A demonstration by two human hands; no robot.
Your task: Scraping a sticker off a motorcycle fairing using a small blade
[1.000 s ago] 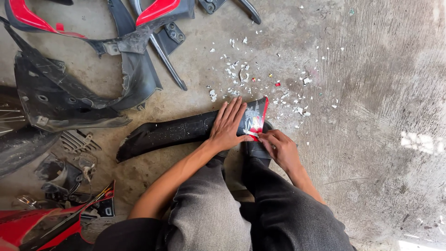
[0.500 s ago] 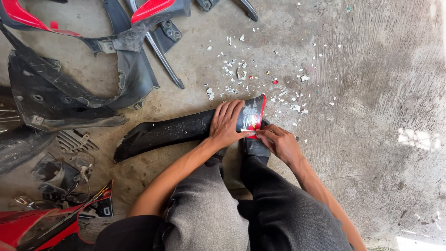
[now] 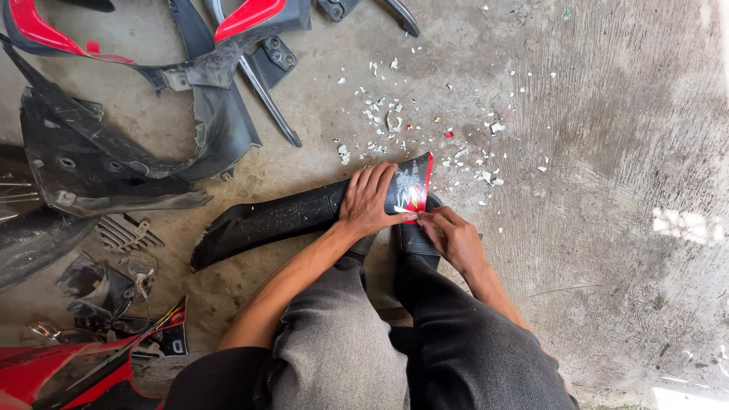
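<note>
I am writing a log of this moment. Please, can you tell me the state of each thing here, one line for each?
Long black panel: lying flat on the concrete floor, pressed down.
Sticker: mostly stuck on the panel's end, lower edge being picked.
Left hand: open, palm flat on the panel.
Right hand: fingertips pinched at the sticker's edge.
White flakes: scattered loose.
Black fairing parts: detached, piled.
Red panel: lying loose.

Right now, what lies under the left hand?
The left hand presses flat on a long black plastic panel lying on the concrete floor. A red and white sticker shows beside its fingers. The right hand picks at that sticker's edge. The panel surface beneath the palm is hidden.
</note>
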